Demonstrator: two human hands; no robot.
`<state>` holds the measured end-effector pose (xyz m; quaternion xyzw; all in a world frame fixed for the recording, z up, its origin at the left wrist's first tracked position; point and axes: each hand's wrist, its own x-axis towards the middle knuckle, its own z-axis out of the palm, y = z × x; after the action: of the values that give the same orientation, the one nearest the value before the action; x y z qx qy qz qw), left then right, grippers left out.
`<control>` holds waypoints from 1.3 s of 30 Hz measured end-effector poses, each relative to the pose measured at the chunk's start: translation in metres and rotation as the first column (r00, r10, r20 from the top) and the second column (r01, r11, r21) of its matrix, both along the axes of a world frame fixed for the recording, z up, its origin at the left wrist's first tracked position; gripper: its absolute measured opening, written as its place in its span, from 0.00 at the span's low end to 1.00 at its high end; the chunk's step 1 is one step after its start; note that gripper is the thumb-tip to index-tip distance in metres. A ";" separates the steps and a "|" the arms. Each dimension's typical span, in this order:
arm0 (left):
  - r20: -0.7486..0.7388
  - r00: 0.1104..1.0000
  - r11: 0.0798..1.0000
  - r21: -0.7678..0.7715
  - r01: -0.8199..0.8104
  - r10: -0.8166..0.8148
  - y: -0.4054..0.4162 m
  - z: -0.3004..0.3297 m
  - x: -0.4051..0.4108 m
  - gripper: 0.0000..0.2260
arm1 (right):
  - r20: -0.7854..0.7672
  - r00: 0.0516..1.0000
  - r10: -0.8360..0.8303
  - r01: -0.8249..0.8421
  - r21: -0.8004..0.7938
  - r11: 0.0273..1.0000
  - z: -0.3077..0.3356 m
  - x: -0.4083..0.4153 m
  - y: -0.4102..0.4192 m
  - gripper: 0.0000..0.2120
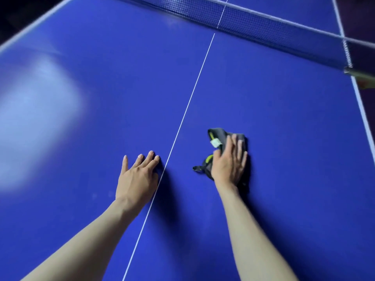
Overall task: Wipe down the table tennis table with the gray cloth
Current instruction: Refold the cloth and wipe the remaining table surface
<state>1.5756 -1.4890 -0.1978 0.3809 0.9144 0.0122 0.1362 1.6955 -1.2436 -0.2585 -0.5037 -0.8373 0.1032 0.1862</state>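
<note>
Far over at the left of the frame, a big pale shine (pixel 38 110) on the blue table (pixel 97 78). Below it, near the middle bottom, left hand (pixel 138 175) flat on the table, fingers straight and spread, holding nothing, fingertips just beside the white line (pixel 190 98). Looks like a hand for leaning on.

Right of the line, right hand (pixel 229 161) pressed flat on the cloth (pixel 219 136), fingers straight, not curled round it. Cloth bunched up, gray with a bit of yellow-green and a small white tag, lying on the table in the lower right middle of the frame. Some of it peeking out past the fingertips and beside the thumb.

Up at the top right, net (pixel 263 23) stretched across, well apart from both hands.

Could go wrong from here: cloth slipping out from under a flat palm on a fast push, since no fingers wrap it. Bunched cloth only rubbing a thin strip, so spots left dirty. Left hand leaving new marks on clean table. Probably lots of table not wiped yet.
</note>
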 end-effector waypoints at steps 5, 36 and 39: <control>-0.013 1.000 1.000 -0.005 0.008 -0.009 0.001 -0.001 -0.001 0.25 | 0.027 0.960 -0.280 0.281 -0.058 0.958 0.002 0.069 0.034 0.28; -0.056 0.998 0.999 0.035 -0.007 0.009 0.003 -0.011 -0.004 0.22 | 0.057 0.945 0.321 -0.319 -0.040 0.947 0.010 -0.088 -0.047 0.31; -0.054 0.998 0.998 0.057 -0.015 0.018 0.001 -0.014 -0.002 0.23 | 0.082 0.953 0.292 -0.286 -0.081 0.955 0.009 -0.118 -0.011 0.33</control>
<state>1.5731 -1.4882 -0.2117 0.3774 0.9201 0.0288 0.1003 1.5777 -1.2551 -0.2490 -0.3861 -0.9057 0.1342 0.1125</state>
